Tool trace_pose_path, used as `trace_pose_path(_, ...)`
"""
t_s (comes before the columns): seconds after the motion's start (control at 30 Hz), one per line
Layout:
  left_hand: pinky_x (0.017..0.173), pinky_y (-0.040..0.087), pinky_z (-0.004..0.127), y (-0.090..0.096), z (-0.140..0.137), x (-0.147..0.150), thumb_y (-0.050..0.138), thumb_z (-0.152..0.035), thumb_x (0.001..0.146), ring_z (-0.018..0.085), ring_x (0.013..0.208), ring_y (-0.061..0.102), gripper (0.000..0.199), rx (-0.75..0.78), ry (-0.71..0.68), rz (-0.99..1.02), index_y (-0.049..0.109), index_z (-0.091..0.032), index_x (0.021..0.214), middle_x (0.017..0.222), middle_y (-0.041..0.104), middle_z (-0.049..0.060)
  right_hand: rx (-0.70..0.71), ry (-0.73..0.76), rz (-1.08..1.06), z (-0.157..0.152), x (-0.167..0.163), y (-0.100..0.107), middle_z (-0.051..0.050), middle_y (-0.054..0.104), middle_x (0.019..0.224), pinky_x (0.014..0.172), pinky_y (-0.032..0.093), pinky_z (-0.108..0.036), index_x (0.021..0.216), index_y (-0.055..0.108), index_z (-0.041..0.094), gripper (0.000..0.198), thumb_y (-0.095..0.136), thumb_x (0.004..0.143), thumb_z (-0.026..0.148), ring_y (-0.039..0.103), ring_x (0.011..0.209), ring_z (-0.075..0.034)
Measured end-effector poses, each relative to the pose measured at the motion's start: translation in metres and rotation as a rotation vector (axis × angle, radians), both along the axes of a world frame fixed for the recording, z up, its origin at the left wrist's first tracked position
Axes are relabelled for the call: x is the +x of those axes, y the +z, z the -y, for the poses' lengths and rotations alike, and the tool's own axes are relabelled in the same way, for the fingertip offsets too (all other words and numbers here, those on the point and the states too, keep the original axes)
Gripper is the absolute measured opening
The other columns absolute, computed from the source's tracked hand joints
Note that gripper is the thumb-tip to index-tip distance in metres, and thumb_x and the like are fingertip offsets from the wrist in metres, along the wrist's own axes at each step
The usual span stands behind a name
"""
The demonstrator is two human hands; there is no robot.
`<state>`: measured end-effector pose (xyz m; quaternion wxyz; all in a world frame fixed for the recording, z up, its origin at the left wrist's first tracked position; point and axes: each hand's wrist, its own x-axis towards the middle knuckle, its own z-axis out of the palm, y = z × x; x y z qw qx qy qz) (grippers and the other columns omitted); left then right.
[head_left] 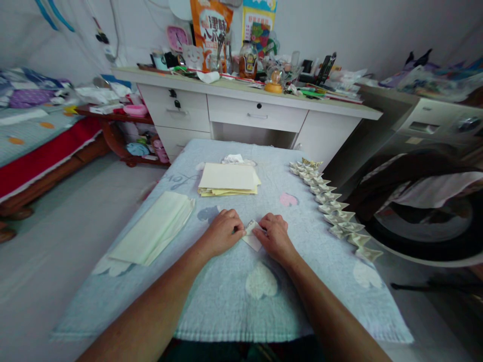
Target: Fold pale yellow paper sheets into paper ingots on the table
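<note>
1. Left hand [227, 233]: fingers pinching the left edge of a small folded paper [253, 242]
2. Right hand [277, 235]: fingers grasping its right side, thumb on top
3. The paper is between both hands, at the worktop [226, 306]
4. Beyond it, a paper stack [227, 176]; far right, a row of folded paper shapes [335, 206]

- Hands: two, left hand [226, 229] and right hand [276, 235], at the dial's centre.
- Paper slip [253, 242]: one, between them.
- Paper piles: two; stack [228, 177] at 12 o'clock, sheaf [153, 229] at 9.
- Folded papers [338, 217]: roughly ten, overlapping too much for an exact count, 2 to 3 o'clock.
- Jar [248, 61]: one, 12 o'clock.
- Pink clock [177, 38]: one, 11 o'clock.
- Washer [426, 113]: one, 2 o'clock.
</note>
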<state>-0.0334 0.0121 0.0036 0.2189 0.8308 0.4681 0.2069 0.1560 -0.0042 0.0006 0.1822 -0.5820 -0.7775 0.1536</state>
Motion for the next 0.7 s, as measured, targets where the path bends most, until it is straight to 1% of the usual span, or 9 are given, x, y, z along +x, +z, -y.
trace_pose_path(0.2, 0.082, 0.038, 0.033, -0.001, 0.001, 0.003, 0.054, -0.024, 0.084, 0.018, 0.085, 0.051, 0.017, 0.039, 0.014, -0.06, 0.063, -0.018, 0.071, 0.082, 0.057, 0.003, 0.037, -0.08, -0.038, 0.0, 0.001, -0.006, -0.006, 0.057, 0.091, 0.076, 0.028, -0.033, 0.081, 0.065, 0.02, 0.012, 0.062, 0.083, 0.031, 0.044, 0.089, -0.021)
trace_pose_path(0.47, 0.079, 0.037, 0.034, -0.003, 0.002, 0.004, 0.054, -0.026, 0.085, 0.019, 0.082, 0.049, 0.018, 0.073, 0.024, -0.098, 0.06, -0.018, 0.07, 0.081, 0.055, 0.003, 0.065, -0.151, -0.063, 0.001, 0.011, -0.005, -0.006, 0.057, 0.089, 0.074, 0.028, -0.034, 0.075, 0.064, 0.02, 0.016, 0.058, 0.085, 0.03, 0.044, 0.088, -0.022)
trace_pose_path(0.7, 0.081, 0.036, 0.034, -0.003, 0.002, 0.005, 0.054, -0.026, 0.085, 0.019, 0.085, 0.05, 0.018, 0.068, 0.034, -0.108, 0.06, -0.018, 0.07, 0.082, 0.056, 0.003, 0.025, -0.184, 0.024, 0.001, 0.011, -0.005, -0.006, 0.057, 0.091, 0.073, 0.027, -0.033, 0.074, 0.064, 0.019, 0.018, 0.058, 0.086, 0.031, 0.044, 0.09, -0.022)
